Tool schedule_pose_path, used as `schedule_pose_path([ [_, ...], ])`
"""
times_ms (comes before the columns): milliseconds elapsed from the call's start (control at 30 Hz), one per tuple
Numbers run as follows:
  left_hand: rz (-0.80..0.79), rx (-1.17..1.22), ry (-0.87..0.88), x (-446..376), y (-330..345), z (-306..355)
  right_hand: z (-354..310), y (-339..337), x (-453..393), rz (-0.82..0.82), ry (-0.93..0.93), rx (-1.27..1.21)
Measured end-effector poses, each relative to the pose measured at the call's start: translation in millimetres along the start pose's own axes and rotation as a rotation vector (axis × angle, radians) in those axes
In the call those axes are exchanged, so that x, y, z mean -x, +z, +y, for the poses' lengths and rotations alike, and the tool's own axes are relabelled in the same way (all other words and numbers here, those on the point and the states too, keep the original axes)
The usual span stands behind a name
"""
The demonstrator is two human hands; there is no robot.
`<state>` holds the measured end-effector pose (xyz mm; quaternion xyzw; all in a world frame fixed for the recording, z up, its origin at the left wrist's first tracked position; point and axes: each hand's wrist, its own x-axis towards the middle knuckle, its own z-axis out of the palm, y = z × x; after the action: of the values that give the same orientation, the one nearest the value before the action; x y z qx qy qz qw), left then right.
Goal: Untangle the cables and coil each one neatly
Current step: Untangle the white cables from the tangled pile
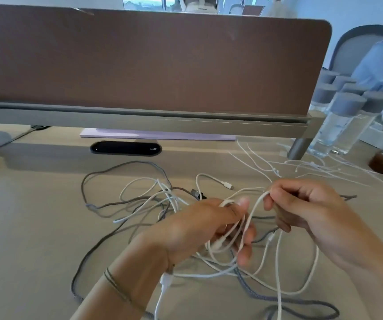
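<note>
Hands above desk [35, 227]: left hand [199, 229] curled round white cable [253, 211] loops; right hand [301, 209] pinches same cable.

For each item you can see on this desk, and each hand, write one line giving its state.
white cables: tangled, uncoiled
grey cables: tangled among the white ones, uncoiled
left hand: holds white loops
right hand: pinches a white strand
water bottles: upright, capped
thin white cords: loose, spread out

Soft daylight, faint shadows, curved wide-angle edges, slight blur.
</note>
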<state>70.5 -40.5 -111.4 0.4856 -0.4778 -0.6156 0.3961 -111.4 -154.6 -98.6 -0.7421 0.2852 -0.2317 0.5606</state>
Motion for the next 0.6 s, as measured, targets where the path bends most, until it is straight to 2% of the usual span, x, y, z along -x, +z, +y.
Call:
schedule_pose_path([
  [100, -0.064, 0.210, -0.039, -6.8, 11.9, -1.3, -3.2, 2.4, 1.1, 0.100, -0.011, 0.160],
  [267, -0.087, 0.173, -0.023, -14.0, 21.4, 0.8, -10.7, -1.2, 5.3, 0.297, -0.074, 0.388],
  [367, -0.014, 0.183, -0.002, -15.1, 24.6, -2.4, -17.7, 3.1, 8.8, 0.372, -0.110, 0.424],
  [433, 0.080, 0.174, -0.009, -18.3, 28.6, -5.7, -25.4, 8.1, 10.8, 0.309, -0.095, 0.289],
  [533, 0.221, 0.110, 0.021, -21.7, 32.2, -8.8, -38.5, 19.0, 15.4, 0.074, -0.023, -0.090],
  [600, 0.296, 0.147, 0.043, -21.0, 27.4, -7.1, -44.7, 26.1, 19.6, -0.059, -0.002, -0.163],
])
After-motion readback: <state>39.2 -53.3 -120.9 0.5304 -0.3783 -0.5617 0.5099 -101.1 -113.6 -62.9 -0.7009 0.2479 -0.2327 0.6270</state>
